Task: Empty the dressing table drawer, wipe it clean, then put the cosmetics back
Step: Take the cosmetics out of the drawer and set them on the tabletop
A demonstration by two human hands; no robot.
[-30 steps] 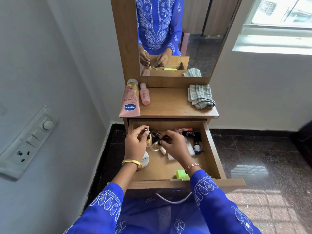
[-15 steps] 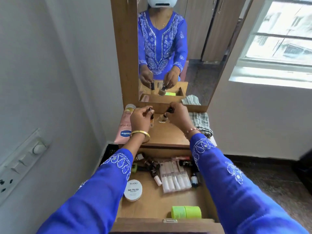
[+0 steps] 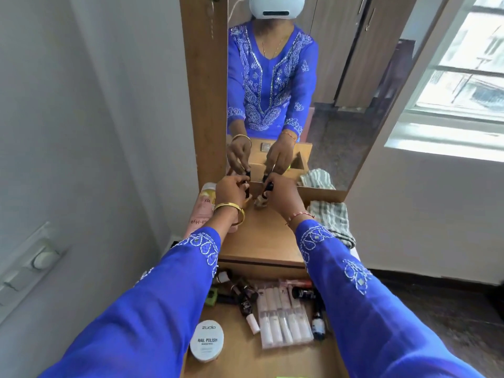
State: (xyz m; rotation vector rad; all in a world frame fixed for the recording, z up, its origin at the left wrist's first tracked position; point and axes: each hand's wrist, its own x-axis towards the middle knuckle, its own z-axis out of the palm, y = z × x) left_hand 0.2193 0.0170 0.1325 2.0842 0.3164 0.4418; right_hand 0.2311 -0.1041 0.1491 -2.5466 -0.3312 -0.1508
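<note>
Two small bottles have come up out of the drawer [image 3: 272, 361] and now hover low over the tabletop [image 3: 261, 241], so emptying has only begun. My left hand [image 3: 231, 190] pinches a dark-capped bottle [image 3: 246, 186]; my right hand [image 3: 282, 193] pinches a clear bottle [image 3: 261, 200] by its cap. Most cosmetics, including the nail polish tin [image 3: 206, 340], are in the drawer.

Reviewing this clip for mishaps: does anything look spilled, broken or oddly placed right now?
Nothing spilled or broken. The drawer holds jumbled cosmetics, several bottles lying on their sides. Both hands, left hand and right hand, hold small bottles at the tabletop.
</note>
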